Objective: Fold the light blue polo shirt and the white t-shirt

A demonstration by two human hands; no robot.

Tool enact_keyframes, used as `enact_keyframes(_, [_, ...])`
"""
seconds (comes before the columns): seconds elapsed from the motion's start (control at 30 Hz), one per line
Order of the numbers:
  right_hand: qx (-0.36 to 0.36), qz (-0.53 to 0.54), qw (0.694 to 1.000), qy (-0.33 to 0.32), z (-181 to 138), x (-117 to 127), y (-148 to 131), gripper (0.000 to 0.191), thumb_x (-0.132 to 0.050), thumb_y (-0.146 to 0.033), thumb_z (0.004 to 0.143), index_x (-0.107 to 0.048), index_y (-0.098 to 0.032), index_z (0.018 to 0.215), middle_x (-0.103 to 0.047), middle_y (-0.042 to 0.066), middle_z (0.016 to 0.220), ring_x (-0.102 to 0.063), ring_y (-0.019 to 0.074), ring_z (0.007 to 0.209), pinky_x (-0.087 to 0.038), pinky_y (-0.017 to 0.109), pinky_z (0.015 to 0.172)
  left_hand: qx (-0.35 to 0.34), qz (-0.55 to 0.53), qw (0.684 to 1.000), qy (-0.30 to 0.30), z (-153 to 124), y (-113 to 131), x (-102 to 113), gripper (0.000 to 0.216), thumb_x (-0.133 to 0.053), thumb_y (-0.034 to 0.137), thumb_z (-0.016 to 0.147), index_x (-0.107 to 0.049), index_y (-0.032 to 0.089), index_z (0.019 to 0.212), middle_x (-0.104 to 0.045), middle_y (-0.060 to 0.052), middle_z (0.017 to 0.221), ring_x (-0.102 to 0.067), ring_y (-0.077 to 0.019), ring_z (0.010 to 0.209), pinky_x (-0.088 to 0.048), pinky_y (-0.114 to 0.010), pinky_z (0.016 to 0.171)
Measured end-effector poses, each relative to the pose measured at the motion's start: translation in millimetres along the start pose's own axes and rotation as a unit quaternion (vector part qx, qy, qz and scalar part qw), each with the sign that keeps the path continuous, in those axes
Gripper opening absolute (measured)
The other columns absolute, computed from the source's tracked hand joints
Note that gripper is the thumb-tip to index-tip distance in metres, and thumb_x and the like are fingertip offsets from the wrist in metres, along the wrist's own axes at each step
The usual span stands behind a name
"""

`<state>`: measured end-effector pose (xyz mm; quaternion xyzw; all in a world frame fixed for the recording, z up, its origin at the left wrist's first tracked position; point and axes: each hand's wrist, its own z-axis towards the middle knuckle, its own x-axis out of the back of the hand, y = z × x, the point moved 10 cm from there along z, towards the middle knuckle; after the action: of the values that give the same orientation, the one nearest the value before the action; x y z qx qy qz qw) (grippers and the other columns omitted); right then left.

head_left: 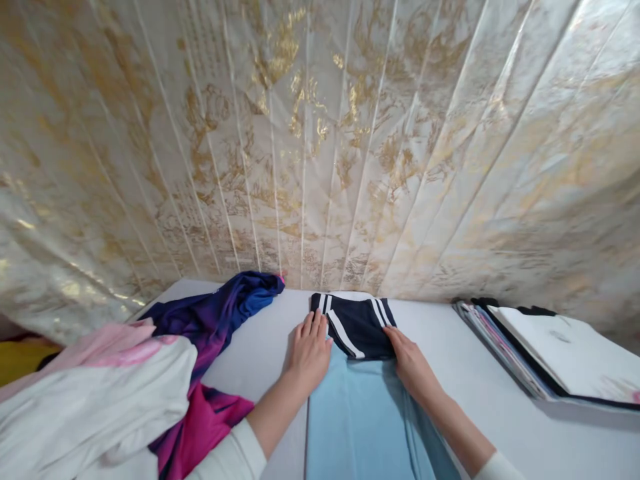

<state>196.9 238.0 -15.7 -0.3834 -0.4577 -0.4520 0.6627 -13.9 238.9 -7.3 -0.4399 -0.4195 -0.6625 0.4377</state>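
A light blue garment point(357, 417) lies lengthwise on the white surface in front of me. At its far end is a navy section with white stripes point(357, 330), partly folded over. My left hand point(311, 350) rests on the left edge of that navy section, fingers stretched out and lying flat. On the opposite edge, my right hand point(413, 363) touches the cloth with extended fingertips; its thumb is hidden. Both hands look open, pressing on the garment rather than wrapped round it.
To the left lie a loose purple and blue garment point(210, 320), a magenta piece point(213, 417) and a heap of white and pink clothes point(100, 393). A stack of folded clothes point(575, 350) sits at the right. A gold-patterned curtain point(320, 147) hangs behind the white surface point(270, 360).
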Motion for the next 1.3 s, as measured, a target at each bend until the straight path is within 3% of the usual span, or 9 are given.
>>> enact_keyframes(0.17, [-0.027, -0.014, 0.999, -0.01, -10.3, 10.4, 18.9, 0.069, -0.035, 0.009, 0.067, -0.052, -0.005, 0.133, -0.051, 0.021, 0.14, -0.047, 0.0286, 0.131, -0.042, 0.044, 0.105, 0.008, 0.006, 1.0, -0.005, -1.1, 1.2, 3.4, 0.05, -0.038, 0.026, 0.096, -0.039, 0.011, 0.144, -0.031, -0.011, 0.154, -0.03, -0.0272, 0.141, -0.031, -0.044, 0.111])
enact_keyframes(0.27, [-0.033, 0.053, 0.994, -0.086, -15.4, 7.1, 18.0, 0.074, -0.048, 0.001, 0.065, -0.047, -0.007, 0.139, -0.041, 0.02, 0.148, -0.035, 0.0332, 0.139, -0.037, 0.049, 0.109, 0.018, 0.006, 1.0, -0.011, -4.2, 0.7, 3.7, 0.051, -0.038, 0.024, 0.095, -0.04, 0.012, 0.144, -0.031, -0.011, 0.154, -0.029, -0.028, 0.142, -0.029, -0.046, 0.111])
enact_keyframes(0.37, [-0.018, 0.154, 0.977, -0.144, 2.8, 11.9, 18.6, 0.066, -0.055, -0.015, 0.072, -0.05, -0.016, 0.137, -0.043, 0.012, 0.149, -0.037, 0.0289, 0.138, -0.035, 0.046, 0.11, 0.034, 0.007, 0.999, -0.021, -0.7, 0.3, 6.7, 0.05, -0.042, 0.02, 0.091, -0.046, 0.01, 0.14, -0.035, -0.014, 0.152, -0.03, -0.0298, 0.141, -0.028, -0.049, 0.111])
enact_keyframes(0.5, [-0.01, 0.175, 0.979, -0.103, 64.1, 31.5, 38.4, 0.055, -0.042, -0.011, 0.079, -0.054, -0.02, 0.132, -0.056, 0.009, 0.137, -0.059, 0.0197, 0.117, -0.043, 0.035, 0.101, 0.048, 0.001, 0.999, -0.022, 30.7, -1.0, 21.3, 0.052, -0.047, 0.011, 0.083, -0.051, 0.013, 0.134, -0.041, -0.015, 0.149, -0.041, -0.0303, 0.134, -0.035, -0.047, 0.105])
enact_keyframes(0.67, [0.022, 0.182, 0.977, -0.109, 117.5, 20.3, 42.2, 0.058, -0.045, -0.001, 0.07, -0.061, -0.019, 0.123, -0.068, 0.005, 0.119, -0.068, 0.014, 0.084, -0.049, 0.025, 0.083, 0.029, -0.031, 0.998, -0.046, 86.6, -10.3, 31.3, 0.037, -0.05, 0.015, 0.087, -0.057, 0.021, 0.123, -0.06, -0.007, 0.127, -0.057, -0.0209, 0.114, -0.043, -0.03, 0.094])
enact_keyframes(0.83, [0.051, 0.159, 0.978, -0.124, 131.8, 11.6, 41.3, 0.04, -0.05, -0.004, 0.071, -0.071, -0.021, 0.101, -0.073, 0.001, 0.098, -0.065, 0.0146, 0.086, -0.046, 0.021, 0.077, -0.022, -0.061, 0.993, -0.099, 110.7, -16.3, 25.3, 0.009, -0.059, 0.023, 0.084, -0.064, 0.021, 0.092, -0.064, -0.003, 0.104, -0.063, -0.0175, 0.092, -0.046, -0.025, 0.079])
enact_keyframes(0.93, [0.045, 0.123, 0.983, -0.125, 136.7, 13.9, 49.5, 0.03, -0.05, -0.009, 0.074, -0.073, -0.02, 0.091, -0.072, 0.002, 0.09, -0.064, 0.0169, 0.084, -0.044, 0.024, 0.076, -0.057, -0.082, 0.988, -0.114, 117.8, -15.0, 26.1, 0.008, -0.054, 0.023, 0.088, -0.061, 0.021, 0.087, -0.065, 0.0, 0.097, -0.062, -0.0158, 0.089, -0.045, -0.024, 0.078])
enact_keyframes(1.1, [0.035, 0.068, 0.991, -0.112, 136.6, 21.6, 53.7, 0.027, -0.047, -0.011, 0.076, -0.071, -0.02, 0.084, -0.071, 0.004, 0.096, -0.064, 0.0172, 0.089, -0.042, 0.023, 0.076, -0.081, -0.086, 0.984, -0.13, 124.3, -22.3, 24.3, 0.011, -0.052, 0.026, 0.09, -0.059, 0.022, 0.096, -0.067, 0.001, 0.092, -0.062, -0.0164, 0.085, -0.043, -0.024, 0.073])
enact_keyframes(1.3, [-0.028, -0.009, 0.996, -0.082, 130.6, 38.3, 63.0, 0.028, -0.043, -0.014, 0.082, -0.07, -0.02, 0.085, -0.07, 0.008, 0.105, -0.066, 0.0212, 0.089, -0.043, 0.027, 0.072, -0.113, -0.059, 0.98, -0.151, 123.0, -19.5, 18.0, 0.005, -0.058, 0.022, 0.083, -0.063, 0.022, 0.084, -0.065, 0.0, 0.093, -0.062, -0.0169, 0.088, -0.042, -0.023, 0.075])
